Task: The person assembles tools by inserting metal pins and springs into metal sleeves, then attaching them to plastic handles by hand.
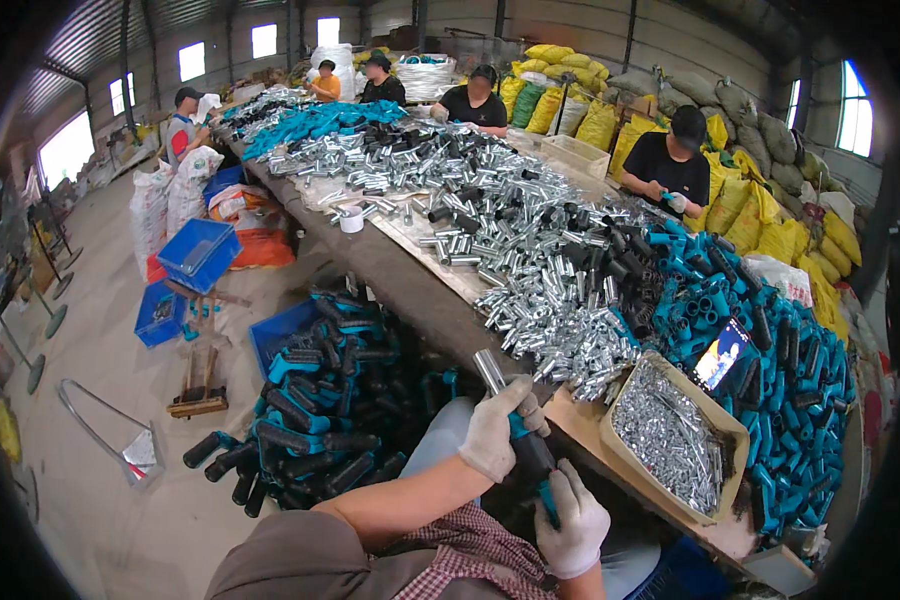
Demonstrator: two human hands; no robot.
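The fingers of the gloved left hand (500, 432) close around a black-and-teal handle (530, 455) with silver tube (489, 370) pointing at eleven o'clock, the right hand (575, 520) gripping its lower end at five o'clock.

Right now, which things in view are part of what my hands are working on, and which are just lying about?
In use:
left hand and right hand, both gloved, gripping one black and teal handle
silver tube sticking out of its top

Lying about:
phone
cardboard box of small metal parts
blue crates on the floor
white cup
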